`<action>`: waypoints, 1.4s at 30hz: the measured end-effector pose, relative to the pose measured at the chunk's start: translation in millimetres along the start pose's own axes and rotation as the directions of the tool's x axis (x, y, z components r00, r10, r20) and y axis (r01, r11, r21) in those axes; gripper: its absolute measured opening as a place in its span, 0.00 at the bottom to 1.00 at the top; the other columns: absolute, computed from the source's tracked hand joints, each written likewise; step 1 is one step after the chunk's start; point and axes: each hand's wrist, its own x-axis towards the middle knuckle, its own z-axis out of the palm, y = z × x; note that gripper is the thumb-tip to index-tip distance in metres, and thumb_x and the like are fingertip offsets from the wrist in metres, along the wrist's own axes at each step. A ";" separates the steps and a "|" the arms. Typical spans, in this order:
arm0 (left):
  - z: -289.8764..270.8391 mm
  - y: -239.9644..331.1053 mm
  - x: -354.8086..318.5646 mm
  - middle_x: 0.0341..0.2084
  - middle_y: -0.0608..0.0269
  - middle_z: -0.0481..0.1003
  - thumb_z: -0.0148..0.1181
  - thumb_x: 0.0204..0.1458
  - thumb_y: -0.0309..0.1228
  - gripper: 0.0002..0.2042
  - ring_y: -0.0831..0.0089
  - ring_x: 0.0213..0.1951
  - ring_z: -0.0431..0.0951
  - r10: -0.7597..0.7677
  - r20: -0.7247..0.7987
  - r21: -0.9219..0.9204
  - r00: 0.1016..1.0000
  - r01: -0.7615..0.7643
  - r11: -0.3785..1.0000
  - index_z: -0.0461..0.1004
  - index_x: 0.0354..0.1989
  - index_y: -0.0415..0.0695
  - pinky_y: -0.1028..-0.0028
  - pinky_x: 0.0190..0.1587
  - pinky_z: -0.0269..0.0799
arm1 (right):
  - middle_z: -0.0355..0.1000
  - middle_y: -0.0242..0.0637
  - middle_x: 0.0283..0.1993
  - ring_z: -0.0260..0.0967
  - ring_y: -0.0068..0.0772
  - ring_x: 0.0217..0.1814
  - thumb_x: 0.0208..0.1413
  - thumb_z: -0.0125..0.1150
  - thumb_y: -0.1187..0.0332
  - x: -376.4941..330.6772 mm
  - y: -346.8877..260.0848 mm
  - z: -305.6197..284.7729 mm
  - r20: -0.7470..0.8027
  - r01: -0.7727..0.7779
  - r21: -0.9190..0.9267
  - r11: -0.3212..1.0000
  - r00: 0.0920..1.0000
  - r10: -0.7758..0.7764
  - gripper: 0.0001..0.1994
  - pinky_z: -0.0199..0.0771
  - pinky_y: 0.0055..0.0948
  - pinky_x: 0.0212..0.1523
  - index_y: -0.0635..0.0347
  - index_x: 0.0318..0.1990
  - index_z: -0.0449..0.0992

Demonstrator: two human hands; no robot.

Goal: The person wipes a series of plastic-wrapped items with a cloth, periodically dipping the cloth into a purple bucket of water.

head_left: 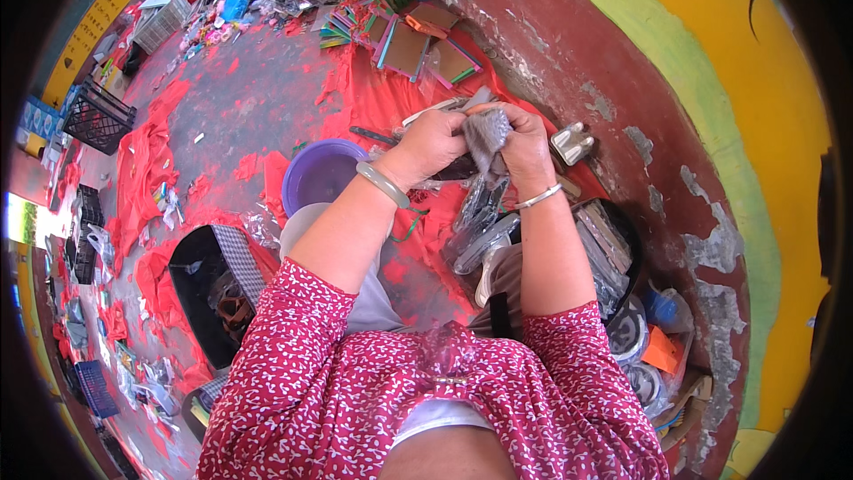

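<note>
A crumpled grey-brown cloth (pixel 487 135) is stretched between my two hands, out in front of my knees. My left hand (pixel 431 146) pinches its left edge, with a pale bangle on that wrist. On the other side my right hand (pixel 528 151) grips the cloth's upper right, the fingers curled over it. Below the cloth lie clear plastic-wrapped items (pixel 484 218), partly covered by my hands and the cloth. Just left of my left forearm stands a purple basin (pixel 291 180). A pale, metallic-looking object (pixel 572 143) lies right of my right hand.
An open black case (pixel 197 280) with checkered lining stands at my left. By my right forearm a black container (pixel 633 244) holds wrapped packs. Notebooks (pixel 402 46) and heaped clutter lie ahead, near a peeling red wall (pixel 613 80). Crates, including a black one (pixel 99 116), stand far left.
</note>
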 end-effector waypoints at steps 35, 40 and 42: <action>-14.8 5.8 -1.5 0.35 0.57 0.76 0.57 0.48 0.24 0.14 0.72 0.37 0.76 -0.308 0.182 -0.803 0.934 0.322 0.501 0.70 0.44 0.33 0.74 0.44 0.71 | 0.70 0.43 0.44 0.68 0.37 0.46 0.60 0.43 0.62 17.6 -2.6 -76.4 -0.539 0.137 0.471 0.872 0.827 0.161 0.16 0.70 0.36 0.46 0.67 0.45 0.69; -17.7 3.8 5.9 0.35 0.58 0.75 0.56 0.50 0.24 0.13 0.70 0.37 0.76 -0.301 -0.106 -0.923 0.948 0.019 0.385 0.69 0.44 0.36 0.70 0.43 0.73 | 0.70 0.42 0.46 0.68 0.38 0.47 0.60 0.42 0.63 13.8 2.2 -37.2 -0.124 -0.091 0.713 0.695 0.960 0.252 0.16 0.68 0.34 0.51 0.65 0.49 0.67; -8.6 4.2 10.2 0.38 0.59 0.74 0.56 0.51 0.25 0.13 0.70 0.40 0.75 -0.256 -0.189 -0.893 0.948 -0.057 0.446 0.69 0.45 0.39 0.70 0.45 0.71 | 0.70 0.39 0.44 0.69 0.34 0.45 0.58 0.46 0.64 18.9 21.1 -30.2 -0.028 -0.174 0.660 0.731 0.966 0.255 0.16 0.69 0.31 0.50 0.64 0.49 0.68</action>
